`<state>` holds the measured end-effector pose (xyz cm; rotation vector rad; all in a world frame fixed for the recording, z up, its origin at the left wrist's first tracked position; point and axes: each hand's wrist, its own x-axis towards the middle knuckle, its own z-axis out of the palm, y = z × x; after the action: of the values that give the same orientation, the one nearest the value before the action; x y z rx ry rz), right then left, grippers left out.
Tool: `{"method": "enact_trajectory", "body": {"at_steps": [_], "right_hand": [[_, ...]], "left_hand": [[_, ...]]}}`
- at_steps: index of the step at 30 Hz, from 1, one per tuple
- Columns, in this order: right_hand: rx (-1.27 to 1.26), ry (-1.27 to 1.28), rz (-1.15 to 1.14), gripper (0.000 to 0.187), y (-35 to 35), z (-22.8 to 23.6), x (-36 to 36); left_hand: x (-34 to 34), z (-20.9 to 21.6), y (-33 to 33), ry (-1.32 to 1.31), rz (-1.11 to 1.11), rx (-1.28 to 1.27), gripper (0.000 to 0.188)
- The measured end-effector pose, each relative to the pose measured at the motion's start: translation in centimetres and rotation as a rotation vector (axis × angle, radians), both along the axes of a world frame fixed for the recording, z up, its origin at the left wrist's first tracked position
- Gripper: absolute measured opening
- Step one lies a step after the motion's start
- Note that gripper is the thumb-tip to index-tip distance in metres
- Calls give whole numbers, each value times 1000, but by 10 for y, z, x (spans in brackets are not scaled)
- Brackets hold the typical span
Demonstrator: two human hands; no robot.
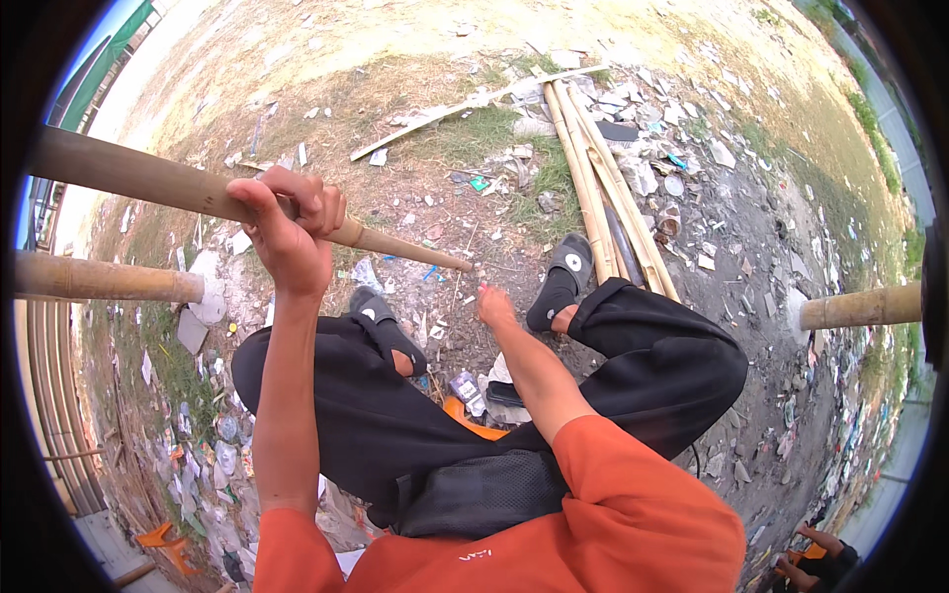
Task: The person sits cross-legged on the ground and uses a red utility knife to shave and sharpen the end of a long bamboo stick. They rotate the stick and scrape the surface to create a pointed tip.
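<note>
A bamboo pole (188, 188) slants from the upper left down to the ground in front of me. My left hand (289, 222) is closed around it, with the thumb along its upper side. Close to the pole's lower end, my right hand (495, 307) hangs low between my feet. Its fingers are drawn together, and what they hold, if anything, is too small to make out. A sandal (372, 304) is on my left foot and another sandal (571, 265) on my right foot.
Several split bamboo lengths (583, 168) lie beyond my right foot, with a thin strip (435, 117) across their far end. Upright bamboo posts stand at left (109, 277) and right (860, 307). A dark phone-like object (505, 394) lies between my legs. Litter covers the ground. Another person's hands (822, 541) show at lower right.
</note>
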<state>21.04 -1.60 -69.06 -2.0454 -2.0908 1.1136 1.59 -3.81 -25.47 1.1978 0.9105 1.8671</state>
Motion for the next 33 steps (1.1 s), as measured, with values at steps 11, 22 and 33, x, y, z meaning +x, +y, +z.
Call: {"method": "enact_trajectory", "body": {"at_steps": [11, 22, 33], "right_hand": [[-132, 12, 308, 48, 23, 91, 12], [43, 490, 198, 37, -22, 299, 2], [203, 676, 264, 20, -74, 301, -8]], "left_hand": [[12, -40, -2, 111, -16, -66, 63], [28, -39, -5, 50, 26, -21, 61], [12, -49, -47, -45, 37, -37, 64]]}}
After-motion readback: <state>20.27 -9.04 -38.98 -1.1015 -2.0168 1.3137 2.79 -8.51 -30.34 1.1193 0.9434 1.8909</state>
